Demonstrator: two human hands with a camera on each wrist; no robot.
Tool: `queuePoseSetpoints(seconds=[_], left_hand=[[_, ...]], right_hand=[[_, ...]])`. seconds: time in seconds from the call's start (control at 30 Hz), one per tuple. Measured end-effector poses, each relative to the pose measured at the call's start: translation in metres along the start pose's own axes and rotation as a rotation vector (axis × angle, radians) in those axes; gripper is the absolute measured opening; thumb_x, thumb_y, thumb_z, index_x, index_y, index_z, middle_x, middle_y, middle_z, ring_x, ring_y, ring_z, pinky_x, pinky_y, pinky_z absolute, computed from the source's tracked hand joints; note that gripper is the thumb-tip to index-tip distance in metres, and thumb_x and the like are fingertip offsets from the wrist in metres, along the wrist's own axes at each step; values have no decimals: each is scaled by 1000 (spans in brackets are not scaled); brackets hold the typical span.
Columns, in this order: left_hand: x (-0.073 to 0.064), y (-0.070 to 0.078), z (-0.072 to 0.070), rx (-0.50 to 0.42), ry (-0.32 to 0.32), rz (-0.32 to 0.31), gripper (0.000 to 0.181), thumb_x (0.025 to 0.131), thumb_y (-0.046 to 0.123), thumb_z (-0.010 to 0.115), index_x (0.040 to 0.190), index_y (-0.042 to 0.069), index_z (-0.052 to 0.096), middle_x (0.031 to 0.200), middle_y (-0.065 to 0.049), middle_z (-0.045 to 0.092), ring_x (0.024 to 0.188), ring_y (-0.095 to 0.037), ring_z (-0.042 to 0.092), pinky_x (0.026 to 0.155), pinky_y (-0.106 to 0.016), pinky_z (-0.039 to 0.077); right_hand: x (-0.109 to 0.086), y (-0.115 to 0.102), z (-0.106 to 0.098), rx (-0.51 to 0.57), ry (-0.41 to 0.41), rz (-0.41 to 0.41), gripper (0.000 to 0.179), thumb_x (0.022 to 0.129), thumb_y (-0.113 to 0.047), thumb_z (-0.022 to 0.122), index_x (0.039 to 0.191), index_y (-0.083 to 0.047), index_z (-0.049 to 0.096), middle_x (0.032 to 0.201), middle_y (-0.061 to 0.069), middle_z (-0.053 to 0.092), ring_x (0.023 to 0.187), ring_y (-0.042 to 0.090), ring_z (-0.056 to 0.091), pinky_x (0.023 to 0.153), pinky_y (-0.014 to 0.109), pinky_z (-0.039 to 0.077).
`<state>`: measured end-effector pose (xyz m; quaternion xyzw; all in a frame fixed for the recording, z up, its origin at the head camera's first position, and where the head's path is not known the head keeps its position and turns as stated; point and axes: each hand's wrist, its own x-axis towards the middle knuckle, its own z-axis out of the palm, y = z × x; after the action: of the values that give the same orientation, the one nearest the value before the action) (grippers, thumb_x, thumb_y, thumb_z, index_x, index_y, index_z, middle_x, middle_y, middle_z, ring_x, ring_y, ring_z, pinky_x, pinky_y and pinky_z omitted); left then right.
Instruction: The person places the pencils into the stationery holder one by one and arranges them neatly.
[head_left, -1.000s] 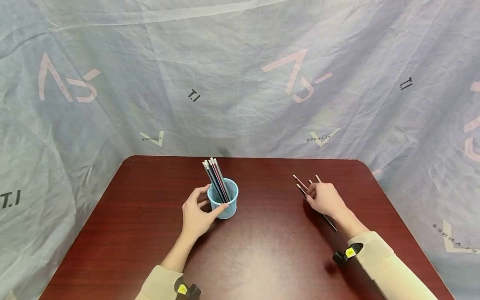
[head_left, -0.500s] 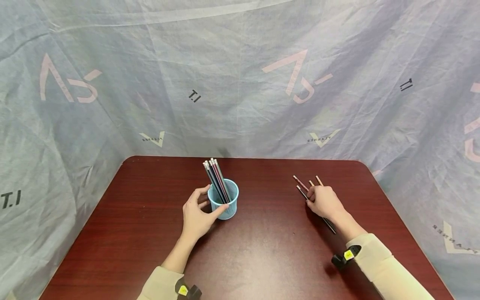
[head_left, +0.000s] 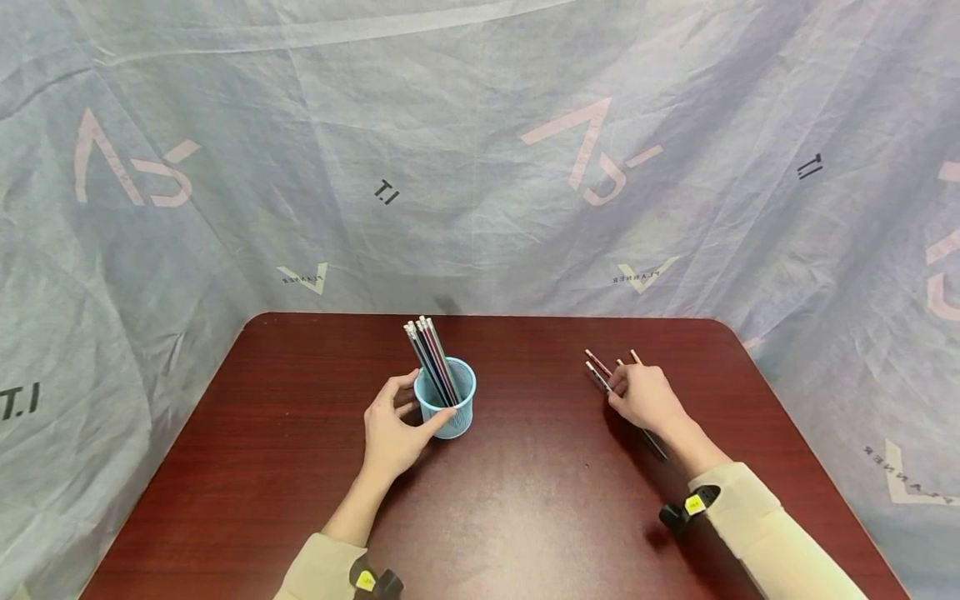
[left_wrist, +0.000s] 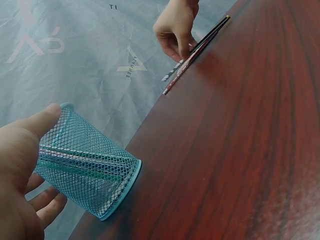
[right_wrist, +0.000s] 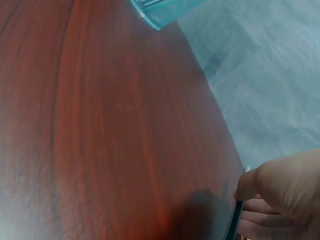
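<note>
My left hand (head_left: 393, 433) grips a light-blue mesh pencil cup (head_left: 454, 424), thumb on the near side and fingers behind it. The cup stands upright on the table, and several pencils (head_left: 433, 354) lean to the left inside it, eraser ends up. At the right, my right hand (head_left: 647, 398) pinches a dark pencil (right_wrist: 233, 221) between thumb and fingers. In the left wrist view this pencil (left_wrist: 173, 70) appears slightly above a red patterned pencil (left_wrist: 173, 85) lying beside it. Two more pencil ends (head_left: 636, 357) show beyond the right hand, which hides the rest of them.
The dark reddish-brown wooden table (head_left: 517, 500) spans the space between the hands. A grey printed cloth (head_left: 480, 167) hangs behind it and along both sides. Small black cameras (head_left: 675, 517) sit at both wrists.
My right hand has moved slightly left and away, and the dark pencil's eraser end has shifted up and left toward the red one. My left hand and the cup have stayed put.
</note>
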<state>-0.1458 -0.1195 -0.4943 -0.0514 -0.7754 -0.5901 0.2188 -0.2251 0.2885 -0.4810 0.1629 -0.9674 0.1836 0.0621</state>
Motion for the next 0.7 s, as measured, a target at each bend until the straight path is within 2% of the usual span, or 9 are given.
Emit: queuePoseSetpoints(seconds=[0.13, 0.3, 0.53, 0.7], left_hand=[[0, -2, 1, -3, -1, -3, 70, 72, 18, 101, 133, 7, 68, 130, -12, 73, 111, -31, 76, 92, -47, 66], [0, -1, 1, -3, -1, 1, 69, 72, 18, 101, 132, 7, 69, 132, -12, 73, 111, -31, 76, 92, -48, 66], [0, -1, 1, 5, 6, 1, 69, 71, 15, 101, 131, 5, 69, 133, -12, 73, 111, -32, 76, 92, -48, 66], [2, -1, -1, 32, -10, -3, 72, 71, 17, 101, 134, 7, 67, 126, -12, 75, 110, -31, 76, 91, -49, 66]], right_hand=[[4, -9, -4, 82, 32, -4, 4, 84, -7, 76, 88, -6, 75, 75, 2, 77, 67, 14, 71, 66, 38, 58], [11, -24, -11, 172, 51, 13, 5, 85, -11, 78, 90, -11, 78, 77, -3, 76, 67, 6, 69, 73, 35, 57], [20, -49, -22, 233, 98, -24, 6, 90, -12, 78, 95, -15, 79, 82, -2, 78, 73, 11, 73, 67, 27, 55], [29, -64, -26, 272, 130, -31, 7, 92, -14, 79, 99, -15, 81, 85, -2, 80, 75, 12, 75, 68, 26, 57]])
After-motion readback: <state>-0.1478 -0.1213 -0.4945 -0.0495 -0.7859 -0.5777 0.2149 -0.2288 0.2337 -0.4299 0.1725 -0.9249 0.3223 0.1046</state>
